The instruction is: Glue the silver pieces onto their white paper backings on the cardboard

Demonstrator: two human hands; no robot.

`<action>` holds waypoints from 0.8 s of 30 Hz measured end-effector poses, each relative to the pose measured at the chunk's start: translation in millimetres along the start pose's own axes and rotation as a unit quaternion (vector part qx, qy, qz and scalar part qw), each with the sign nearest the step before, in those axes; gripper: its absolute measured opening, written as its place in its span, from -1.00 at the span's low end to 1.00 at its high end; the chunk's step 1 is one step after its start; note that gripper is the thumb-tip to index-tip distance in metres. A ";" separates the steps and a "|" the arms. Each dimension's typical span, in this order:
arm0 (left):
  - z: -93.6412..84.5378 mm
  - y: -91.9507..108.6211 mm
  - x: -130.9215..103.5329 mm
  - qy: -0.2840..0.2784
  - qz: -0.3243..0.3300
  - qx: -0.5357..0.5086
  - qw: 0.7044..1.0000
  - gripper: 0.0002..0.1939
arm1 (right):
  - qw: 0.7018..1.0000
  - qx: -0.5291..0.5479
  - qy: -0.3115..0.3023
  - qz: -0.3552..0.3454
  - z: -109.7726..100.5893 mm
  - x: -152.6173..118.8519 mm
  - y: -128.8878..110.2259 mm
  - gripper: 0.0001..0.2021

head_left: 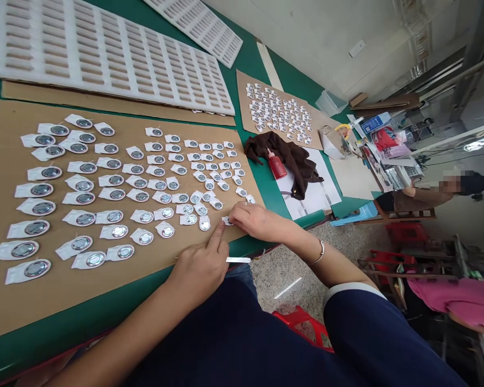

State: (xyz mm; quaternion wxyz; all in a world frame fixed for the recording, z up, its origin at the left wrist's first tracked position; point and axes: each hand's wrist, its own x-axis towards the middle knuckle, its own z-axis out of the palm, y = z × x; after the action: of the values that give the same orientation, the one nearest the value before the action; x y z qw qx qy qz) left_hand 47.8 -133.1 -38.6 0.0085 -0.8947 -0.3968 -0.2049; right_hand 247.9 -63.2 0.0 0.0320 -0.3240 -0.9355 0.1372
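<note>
Rows of round silver metal pieces with white tabs [114, 216] lie on a brown cardboard sheet [153, 271]. At the sheet's near right edge my right hand [258, 221], with a bracelet on its wrist, pinches one such tabbed piece [226, 220], partly hidden by the fingers. My left hand [201, 269] stretches its index finger to that same piece. Its other fingers curl round a thin white stick-like tool [239, 260], whose middle the hand covers.
White foam trays [116, 59] with slots lie at the back left. A second cardboard sheet [246, 115] carries more small pieces. Near it are a dark cloth [302, 166] and a red bottle [277, 165]. Other people sit at the right, near a red stool [302, 322].
</note>
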 end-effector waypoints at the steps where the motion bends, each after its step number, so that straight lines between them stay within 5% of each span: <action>1: 0.5 -0.4 -0.6 0.004 0.004 0.000 1.000 -0.87 | 1.000 0.009 0.004 0.003 0.4 0.5 0.8 -0.90; 24: -2.2 -4.9 -5.8 0.023 0.020 -0.018 0.999 -0.83 | 0.977 0.102 0.185 0.009 16.7 -13.1 1.9 -0.94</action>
State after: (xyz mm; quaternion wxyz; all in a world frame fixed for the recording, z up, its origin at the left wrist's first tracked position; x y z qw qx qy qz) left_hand 40.0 -134.2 -39.5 0.0057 -0.8976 -0.3742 -0.2328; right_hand 256.9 -73.7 -16.1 0.2365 -0.3471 -0.8915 0.1699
